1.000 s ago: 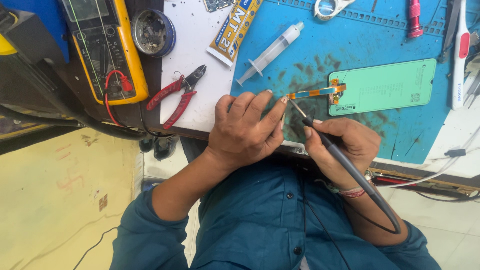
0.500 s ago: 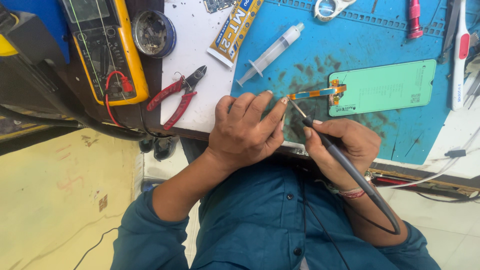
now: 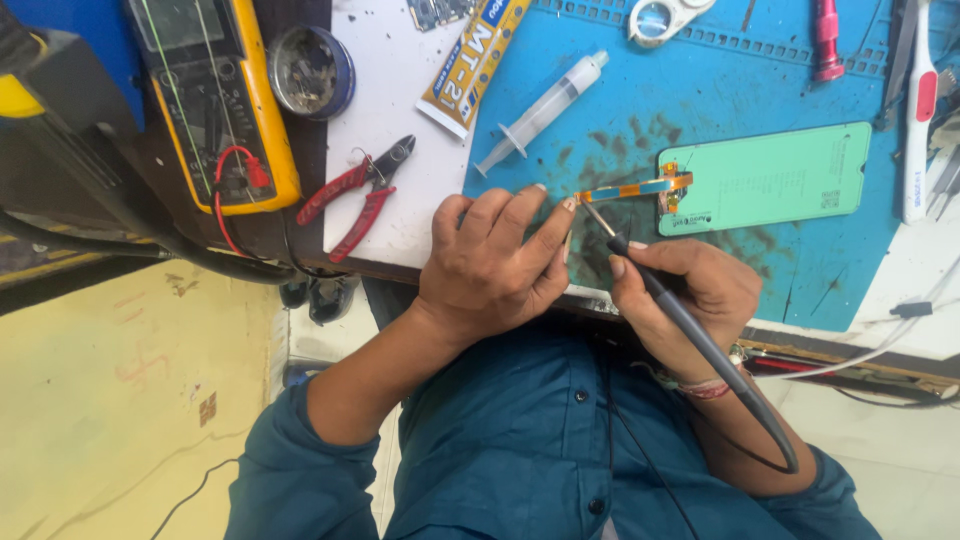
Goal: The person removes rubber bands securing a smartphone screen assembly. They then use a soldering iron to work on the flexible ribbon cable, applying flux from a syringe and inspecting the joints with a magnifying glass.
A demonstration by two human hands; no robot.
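Fingers (image 3: pixel 640 265) of my right hand (image 3: pixel 690 300) pinch the iron (image 3: pixel 680 320), tip on the flex (image 3: pixel 625 190); left hand (image 3: pixel 490 265), fingers loosely curled, holds the flex end down on the surface (image 3: pixel 720 90).

Two hands are seen: the left hand (image 3: pixel 490 260) and the right hand (image 3: pixel 690 290). One soldering iron (image 3: pixel 690 325), one orange flex cable (image 3: pixel 630 189), one green phone panel (image 3: pixel 765 178), one syringe (image 3: pixel 545 108), one glue tube (image 3: pixel 470 62), one pair of red-handled pliers (image 3: pixel 355 195), one yellow multimeter (image 3: pixel 215 95) and one round tin (image 3: pixel 310 70) are counted on the tabletop (image 3: pixel 395 110).
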